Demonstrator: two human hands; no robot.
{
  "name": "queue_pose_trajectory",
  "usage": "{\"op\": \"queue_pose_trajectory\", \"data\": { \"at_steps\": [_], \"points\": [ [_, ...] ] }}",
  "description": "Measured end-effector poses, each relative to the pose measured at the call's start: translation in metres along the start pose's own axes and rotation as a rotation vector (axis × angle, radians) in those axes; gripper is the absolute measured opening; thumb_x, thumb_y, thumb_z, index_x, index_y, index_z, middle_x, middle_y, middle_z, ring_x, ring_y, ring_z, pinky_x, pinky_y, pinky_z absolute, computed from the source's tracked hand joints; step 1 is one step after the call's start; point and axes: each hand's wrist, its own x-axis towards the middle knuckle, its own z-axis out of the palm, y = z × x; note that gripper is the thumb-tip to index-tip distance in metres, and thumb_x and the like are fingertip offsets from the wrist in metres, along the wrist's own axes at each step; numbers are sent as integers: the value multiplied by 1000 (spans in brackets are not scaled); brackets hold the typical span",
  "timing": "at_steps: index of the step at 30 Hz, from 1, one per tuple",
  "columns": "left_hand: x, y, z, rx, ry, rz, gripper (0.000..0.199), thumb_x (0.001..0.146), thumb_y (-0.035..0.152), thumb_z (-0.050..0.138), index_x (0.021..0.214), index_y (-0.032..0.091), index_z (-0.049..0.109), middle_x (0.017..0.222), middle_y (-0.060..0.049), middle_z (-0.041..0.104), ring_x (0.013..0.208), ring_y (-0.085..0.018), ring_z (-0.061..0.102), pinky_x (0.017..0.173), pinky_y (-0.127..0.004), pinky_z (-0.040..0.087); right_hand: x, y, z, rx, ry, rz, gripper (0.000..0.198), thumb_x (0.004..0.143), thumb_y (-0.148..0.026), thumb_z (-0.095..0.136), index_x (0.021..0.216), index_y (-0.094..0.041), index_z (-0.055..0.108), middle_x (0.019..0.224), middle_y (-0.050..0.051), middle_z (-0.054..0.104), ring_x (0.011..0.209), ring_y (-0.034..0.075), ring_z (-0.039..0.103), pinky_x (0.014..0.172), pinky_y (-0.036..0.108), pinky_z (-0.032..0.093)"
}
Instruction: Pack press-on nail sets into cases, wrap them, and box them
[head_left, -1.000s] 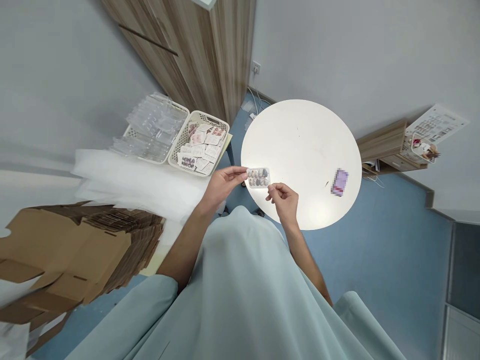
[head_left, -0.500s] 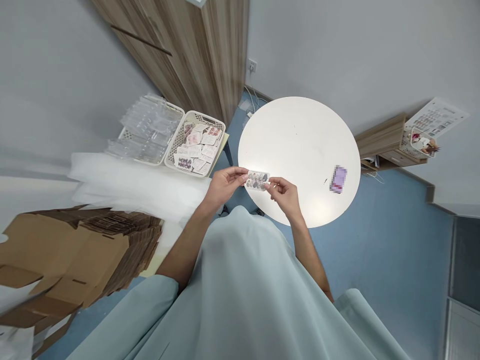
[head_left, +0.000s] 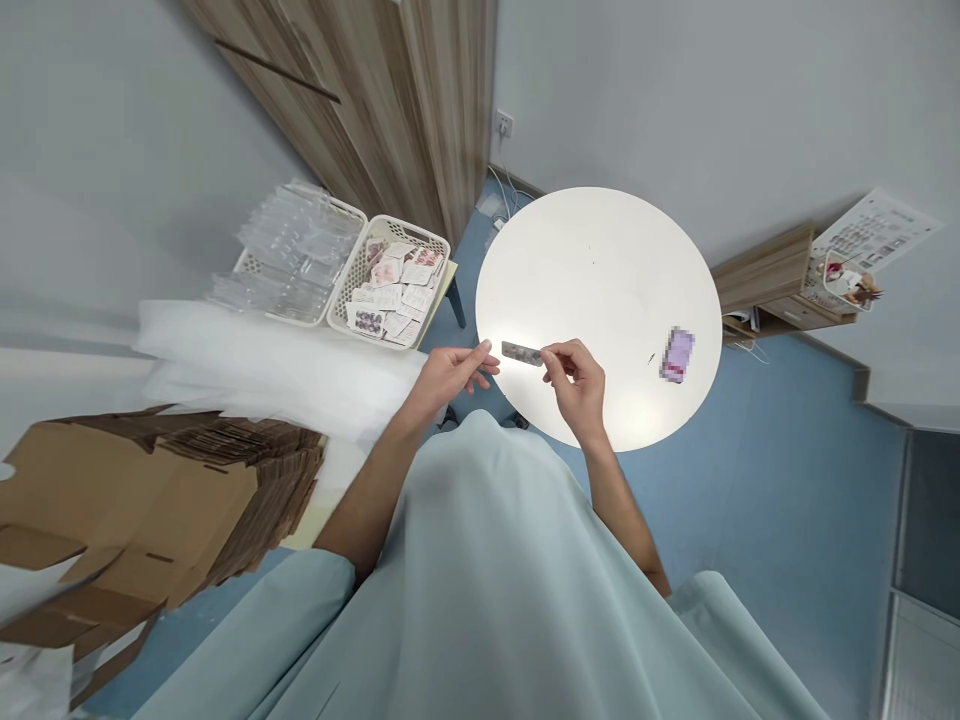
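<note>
Pinched by its right end between the thumb and fingers of my right hand (head_left: 576, 385) is a small pack of press-on nails (head_left: 520, 353). It is tilted, so it shows as a narrow greyish strip over the near left part of the round white table (head_left: 600, 270). My left hand (head_left: 454, 375) is open just left of the pack, apart from it, with the fingers spread and nothing in them.
On the left, a white basket (head_left: 335, 312) holds similar small packs, beside another basket (head_left: 363, 212) of clear plastic trays. White foam sheets (head_left: 277, 370) and stacked flat cardboard boxes (head_left: 195, 500) lie nearer. A blurred purple object (head_left: 679, 353) rests on the table's right side.
My left hand has let go of the pack and drawn slightly left. My right hand has kept hold of it and tipped it from face-up to nearly edge-on.
</note>
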Motion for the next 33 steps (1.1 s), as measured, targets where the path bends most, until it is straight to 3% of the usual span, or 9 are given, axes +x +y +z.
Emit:
{"op": "queue_pose_trajectory", "data": {
  "at_steps": [8, 12, 17, 25, 29, 33],
  "points": [
    [3, 4, -1, -50, -70, 71, 54, 86, 67, 76, 109, 19, 84, 93, -11, 79, 80, -21, 68, 67, -33, 50, -11, 2, -6, -10, -102, -30, 23, 102, -48, 67, 98, -27, 77, 93, 2, 71, 67, 15, 68, 64, 33, 56],
    [6, 7, -2, -148, -125, 164, 55, 82, 55, 85, 124, 20, 79, 109, -11, 77, 89, -21, 68, 79, -36, 55, -19, 1, -12, -13, -145, 9, 21, 99, -47, 70, 104, -28, 78, 102, 3, 75, 72, 16, 72, 66, 33, 58],
    [6, 14, 2, -166, -151, 223, 50, 81, 50, 87, 119, 19, 79, 104, -10, 77, 91, -22, 69, 84, -39, 57, -26, 2, -16, -8, -105, 44, 19, 99, -44, 71, 102, -27, 77, 104, 3, 75, 71, 16, 72, 67, 32, 58],
    [8, 14, 11, -145, -99, 187, 52, 79, 52, 87, 119, 18, 77, 106, -10, 76, 93, -23, 71, 87, -40, 59, -21, 8, -19, 16, -48, 140, 22, 95, -48, 73, 101, -27, 77, 104, 3, 75, 73, 17, 71, 69, 33, 57],
    [11, 13, 13, -206, -173, 146, 57, 80, 51, 87, 126, 19, 75, 114, -12, 76, 104, -25, 72, 91, -40, 58, -20, 17, -21, 106, -56, 259, 28, 90, -53, 77, 100, -26, 76, 78, 0, 70, 67, 17, 68, 66, 32, 55],
    [12, 14, 20, -307, -314, 110, 64, 80, 52, 87, 135, 22, 73, 123, -14, 77, 120, -30, 69, 103, -43, 53, -20, 30, -20, 264, -154, 375, 35, 85, -55, 82, 100, -24, 75, 59, -5, 58, 58, 15, 61, 60, 30, 51]
  ]
}}
